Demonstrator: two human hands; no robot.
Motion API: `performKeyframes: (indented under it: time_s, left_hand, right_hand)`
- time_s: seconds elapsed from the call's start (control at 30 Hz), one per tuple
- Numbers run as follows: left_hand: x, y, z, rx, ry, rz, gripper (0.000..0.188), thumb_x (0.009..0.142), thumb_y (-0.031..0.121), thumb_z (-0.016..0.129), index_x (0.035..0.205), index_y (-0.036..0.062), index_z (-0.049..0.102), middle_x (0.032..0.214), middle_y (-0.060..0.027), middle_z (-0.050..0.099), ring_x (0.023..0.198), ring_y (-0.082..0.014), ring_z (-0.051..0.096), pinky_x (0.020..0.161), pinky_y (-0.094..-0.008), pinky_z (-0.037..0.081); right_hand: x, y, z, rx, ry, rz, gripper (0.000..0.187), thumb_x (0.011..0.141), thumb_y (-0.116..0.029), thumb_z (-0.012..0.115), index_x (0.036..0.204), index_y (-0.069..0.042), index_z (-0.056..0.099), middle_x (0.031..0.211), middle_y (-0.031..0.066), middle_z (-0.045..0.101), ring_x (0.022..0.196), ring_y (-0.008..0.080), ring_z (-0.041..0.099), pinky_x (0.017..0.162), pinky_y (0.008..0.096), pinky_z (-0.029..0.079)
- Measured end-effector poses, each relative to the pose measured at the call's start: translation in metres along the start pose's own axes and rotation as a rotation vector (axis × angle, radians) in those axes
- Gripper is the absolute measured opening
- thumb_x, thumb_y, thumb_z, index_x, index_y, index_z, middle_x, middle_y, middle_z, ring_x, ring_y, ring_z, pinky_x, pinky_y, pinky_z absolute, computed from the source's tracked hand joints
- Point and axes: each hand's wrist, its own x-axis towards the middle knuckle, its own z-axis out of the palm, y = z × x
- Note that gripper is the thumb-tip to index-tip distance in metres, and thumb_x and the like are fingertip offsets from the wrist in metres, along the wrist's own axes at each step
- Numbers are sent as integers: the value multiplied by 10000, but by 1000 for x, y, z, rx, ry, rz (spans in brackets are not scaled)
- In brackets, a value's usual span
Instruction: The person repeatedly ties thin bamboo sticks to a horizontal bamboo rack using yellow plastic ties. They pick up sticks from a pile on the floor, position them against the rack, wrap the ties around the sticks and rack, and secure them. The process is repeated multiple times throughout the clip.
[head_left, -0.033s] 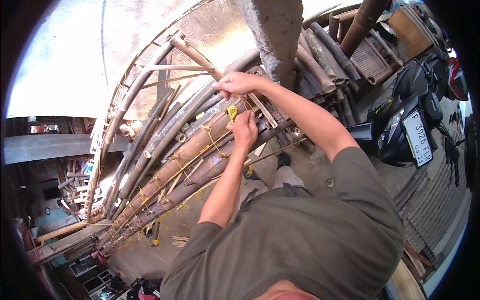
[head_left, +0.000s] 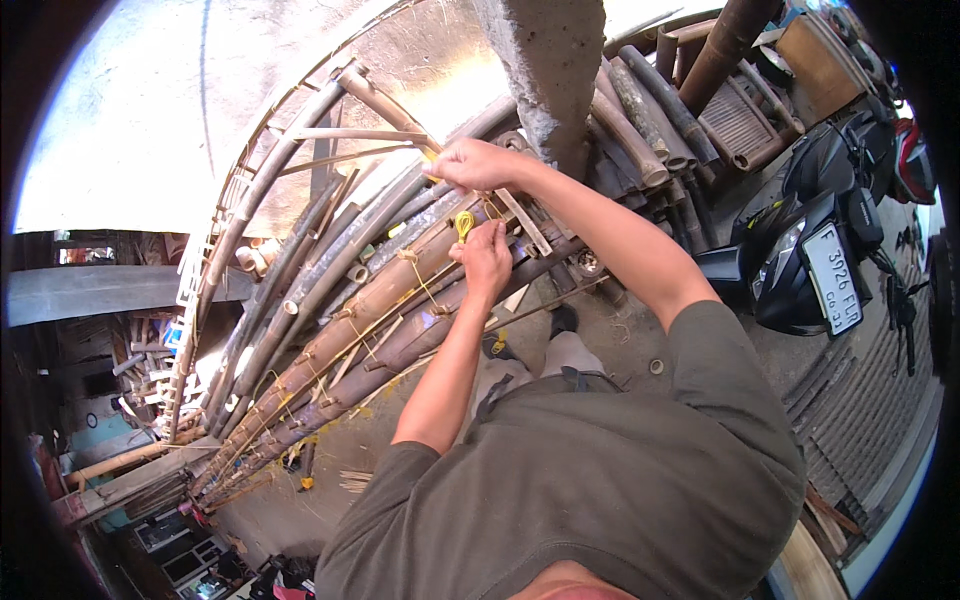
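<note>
My left hand (head_left: 485, 258) is closed around a small looped bundle of yellow cord (head_left: 464, 224), just above a long bamboo pole (head_left: 390, 287). Farther out, my right hand (head_left: 472, 166) is bent over with its fingers pinched together. A bit of yellow shows at its fingertips, seemingly cord, but too small to make out surely. Yellow ties cross the bamboo pole and a second, darker pole (head_left: 400, 340) running alongside it. A short wooden slat (head_left: 524, 222) lies across the poles to the right of my left hand.
Loose bamboo poles (head_left: 330, 245) lie beyond the tied pair. A rough concrete post (head_left: 548, 70) rises ahead, with stacked bamboo (head_left: 640, 120) to its right. A dark motorcycle (head_left: 800, 262) stands at the right. Thin sticks (head_left: 356, 481) lie on the floor.
Yellow now shows at my right fingertips, where none was visible before. My right hand has shifted very slightly; my left hand still grips the cord bundle.
</note>
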Motion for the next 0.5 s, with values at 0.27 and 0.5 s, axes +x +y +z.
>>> performKeyframes:
  time_s: [0.27, 0.5]
  left_hand:
    - [-1, 7, -1, 92, 27, 40, 161, 943, 215, 560, 891, 110, 671, 859, -42, 688, 819, -206, 614, 797, -373, 302]
    - [162, -10, -35, -849, -13, -204, 248, 951, 196, 517, 858, 16, 660, 780, -84, 681, 717, -229, 633, 673, -406, 472]
  right_hand:
    - [-209, 81, 85, -570, -123, 125, 423, 935, -322, 505, 687, 6, 601, 701, 236, 604, 675, 435, 576, 649, 505, 451]
    - [-207, 97, 125, -638, 160, 153, 383, 878, -290, 527, 640, -2, 612, 660, 231, 607, 664, 425, 610, 669, 500, 491]
